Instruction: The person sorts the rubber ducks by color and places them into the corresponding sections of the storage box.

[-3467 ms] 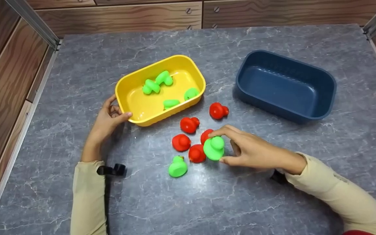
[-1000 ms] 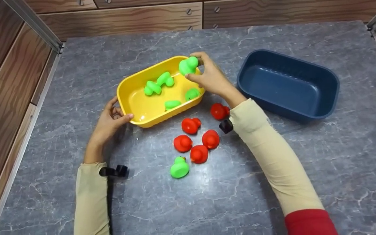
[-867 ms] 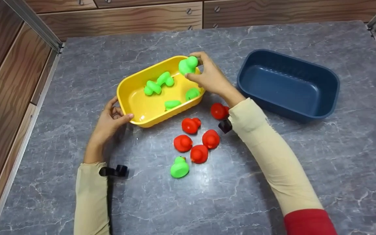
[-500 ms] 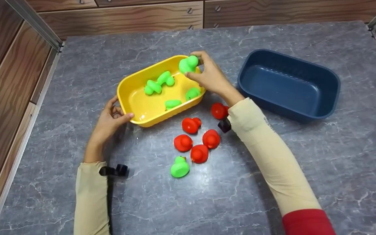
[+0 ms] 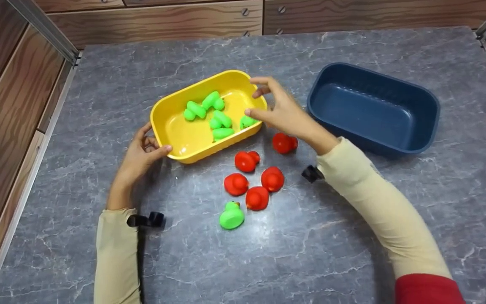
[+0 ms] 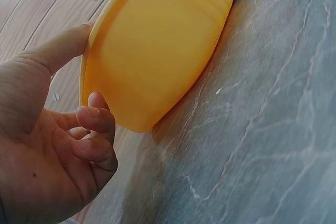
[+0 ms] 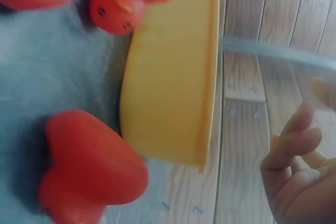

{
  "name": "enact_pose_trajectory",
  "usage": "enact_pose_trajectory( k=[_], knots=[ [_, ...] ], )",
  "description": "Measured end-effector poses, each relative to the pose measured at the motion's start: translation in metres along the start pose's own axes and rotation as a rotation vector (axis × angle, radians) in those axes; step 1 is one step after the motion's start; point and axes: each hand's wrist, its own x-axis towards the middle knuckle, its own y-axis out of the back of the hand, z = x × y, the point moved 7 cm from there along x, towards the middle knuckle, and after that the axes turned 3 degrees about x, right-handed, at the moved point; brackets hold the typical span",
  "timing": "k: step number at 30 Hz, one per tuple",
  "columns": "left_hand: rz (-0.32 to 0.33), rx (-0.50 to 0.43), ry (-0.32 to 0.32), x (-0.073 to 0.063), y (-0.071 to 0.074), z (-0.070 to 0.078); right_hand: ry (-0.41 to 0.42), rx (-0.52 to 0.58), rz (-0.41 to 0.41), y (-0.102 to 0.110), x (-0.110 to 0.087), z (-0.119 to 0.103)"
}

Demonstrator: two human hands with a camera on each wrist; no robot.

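My left hand (image 5: 136,157) grips the near-left end of the yellow bin (image 5: 179,136), thumb over the rim and fingers against the outer end wall; the left wrist view shows the other fingers curled beside the bin (image 6: 157,45). Inside lie several green rubber ducks, among them a green duck (image 5: 221,120) near the middle. Over the bin's right end hovers my right hand (image 5: 287,112), its fingers spread and holding nothing. In the right wrist view that hand (image 7: 302,177) is partly cut off by the frame edge.
Several red rubber ducks (image 5: 272,179) and a green duck (image 5: 231,216) lie on the grey marbled table in front of the yellow bin. A dark blue bin (image 5: 365,114) stands to the right. Wood-patterned panels (image 5: 154,23) border the table.
My right hand picked up a green duck from the table, carried it over the yellow bin and let it go inside. The hand has since drawn back slightly right. The left hand stays put.
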Motion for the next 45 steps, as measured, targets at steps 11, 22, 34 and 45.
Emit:
enact_pose_trajectory(
  k=[11, 22, 34, 45],
  knots=[
    [0.003, -0.013, -0.006, 0.000, 0.001, -0.001, 0.111, 0.035, -0.173, -0.024, -0.057, 0.005],
    [-0.002, -0.005, 0.003, 0.000, 0.000, 0.000, 0.066, 0.158, -0.338, -0.053, -0.095, 0.013],
    [-0.004, 0.013, -0.007, 0.000, 0.002, -0.002, 0.070, 0.096, -0.439, -0.081, -0.108, 0.018],
    [0.000, 0.024, -0.009, 0.000, 0.001, 0.000, 0.149, -0.097, -0.489, -0.104, -0.115, 0.020]
  ],
)
